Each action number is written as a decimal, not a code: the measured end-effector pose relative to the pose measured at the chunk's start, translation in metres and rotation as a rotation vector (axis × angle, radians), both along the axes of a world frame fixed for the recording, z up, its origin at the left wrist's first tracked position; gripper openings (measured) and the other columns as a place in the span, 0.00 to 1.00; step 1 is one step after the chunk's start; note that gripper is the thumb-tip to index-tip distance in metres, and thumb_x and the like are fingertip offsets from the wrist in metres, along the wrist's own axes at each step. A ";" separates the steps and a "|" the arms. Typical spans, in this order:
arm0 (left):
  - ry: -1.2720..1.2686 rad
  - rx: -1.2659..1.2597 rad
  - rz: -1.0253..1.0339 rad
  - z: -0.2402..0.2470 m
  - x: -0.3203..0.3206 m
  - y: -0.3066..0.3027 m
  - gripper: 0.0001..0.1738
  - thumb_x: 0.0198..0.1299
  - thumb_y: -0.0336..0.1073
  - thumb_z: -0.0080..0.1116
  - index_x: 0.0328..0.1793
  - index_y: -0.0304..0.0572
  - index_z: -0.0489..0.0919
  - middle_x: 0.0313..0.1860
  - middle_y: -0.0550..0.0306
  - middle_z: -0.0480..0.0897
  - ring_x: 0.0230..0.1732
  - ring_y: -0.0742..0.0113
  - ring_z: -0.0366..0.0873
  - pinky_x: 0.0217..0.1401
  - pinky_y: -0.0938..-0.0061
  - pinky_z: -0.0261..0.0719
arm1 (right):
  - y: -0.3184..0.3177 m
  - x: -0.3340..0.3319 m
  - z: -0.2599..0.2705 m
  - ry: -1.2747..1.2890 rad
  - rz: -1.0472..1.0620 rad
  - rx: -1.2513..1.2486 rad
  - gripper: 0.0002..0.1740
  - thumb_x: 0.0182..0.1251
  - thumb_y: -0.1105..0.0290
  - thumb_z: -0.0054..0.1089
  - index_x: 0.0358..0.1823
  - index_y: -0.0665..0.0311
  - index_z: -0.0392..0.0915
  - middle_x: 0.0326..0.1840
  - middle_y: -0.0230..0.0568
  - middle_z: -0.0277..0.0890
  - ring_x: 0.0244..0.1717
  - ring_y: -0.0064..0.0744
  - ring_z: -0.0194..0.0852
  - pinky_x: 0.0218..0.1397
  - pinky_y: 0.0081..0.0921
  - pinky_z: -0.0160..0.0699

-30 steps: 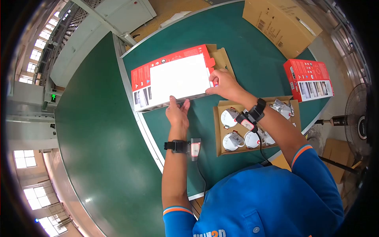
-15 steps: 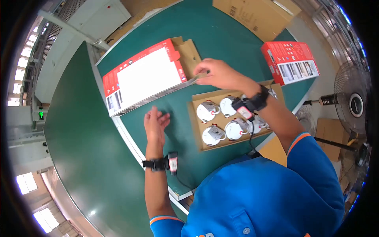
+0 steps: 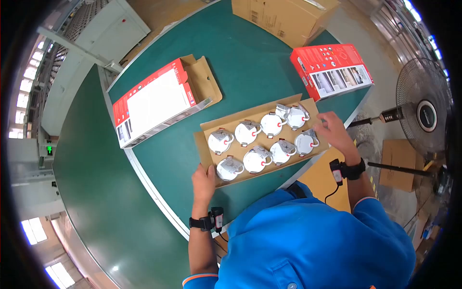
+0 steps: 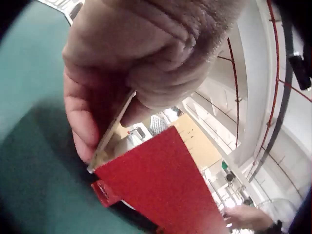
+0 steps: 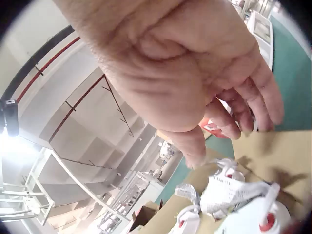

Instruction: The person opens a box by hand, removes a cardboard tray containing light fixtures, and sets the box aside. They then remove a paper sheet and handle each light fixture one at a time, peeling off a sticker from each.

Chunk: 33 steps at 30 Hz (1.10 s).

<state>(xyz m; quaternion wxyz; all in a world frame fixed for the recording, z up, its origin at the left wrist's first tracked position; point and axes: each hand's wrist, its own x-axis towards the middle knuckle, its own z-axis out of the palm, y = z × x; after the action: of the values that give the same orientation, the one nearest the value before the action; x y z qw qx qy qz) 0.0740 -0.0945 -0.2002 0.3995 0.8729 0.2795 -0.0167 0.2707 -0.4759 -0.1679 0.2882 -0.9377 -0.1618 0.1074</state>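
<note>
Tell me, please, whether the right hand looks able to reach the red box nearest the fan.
Probably yes: the right hand appears to hold nothing, the red box lies just beyond it, and nothing visible blocks the way.

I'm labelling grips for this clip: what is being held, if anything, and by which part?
The left hand pinches the cardboard tray by the edge at its left end. The right hand, near the opposite end, holds nothing.

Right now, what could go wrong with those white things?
If lifted now, the tray might tip: the left hand pinches one end, while the right hand doesn't appear to grip the other. Its near right corner lies close to the edge of the table, so sliding that way could spill the white fixtures.
</note>
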 end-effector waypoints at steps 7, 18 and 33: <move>0.092 0.044 0.320 -0.004 -0.087 0.007 0.17 0.63 0.38 0.56 0.47 0.26 0.79 0.36 0.37 0.85 0.37 0.50 0.85 0.42 0.62 0.80 | 0.080 0.016 0.010 0.378 0.199 0.410 0.28 0.61 0.71 0.66 0.62 0.71 0.70 0.55 0.52 0.78 0.43 0.33 0.84 0.47 0.27 0.82; -0.049 -0.703 0.659 -0.022 -0.140 -0.078 0.19 0.65 0.40 0.53 0.39 0.25 0.80 0.23 0.50 0.83 0.22 0.65 0.83 0.20 0.74 0.80 | 0.158 0.038 -0.031 -0.037 0.347 0.351 0.33 0.62 0.68 0.66 0.68 0.68 0.65 0.65 0.56 0.70 0.58 0.42 0.76 0.58 0.34 0.77; -0.112 -0.222 -0.021 0.013 -0.090 0.008 0.30 0.55 0.40 0.67 0.61 0.31 0.74 0.46 0.42 0.80 0.47 0.53 0.79 0.52 0.65 0.78 | 0.128 -0.126 -0.035 0.510 -0.104 0.501 0.38 0.62 0.69 0.65 0.72 0.71 0.58 0.67 0.51 0.67 0.60 0.34 0.72 0.59 0.31 0.75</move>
<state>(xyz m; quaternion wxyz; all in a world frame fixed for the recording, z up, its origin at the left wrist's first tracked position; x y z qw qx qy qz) -0.0163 -0.0868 -0.1873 0.5084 0.8258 0.2442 -0.0031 0.1447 -0.3480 -0.2024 0.5453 -0.7879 -0.0582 0.2800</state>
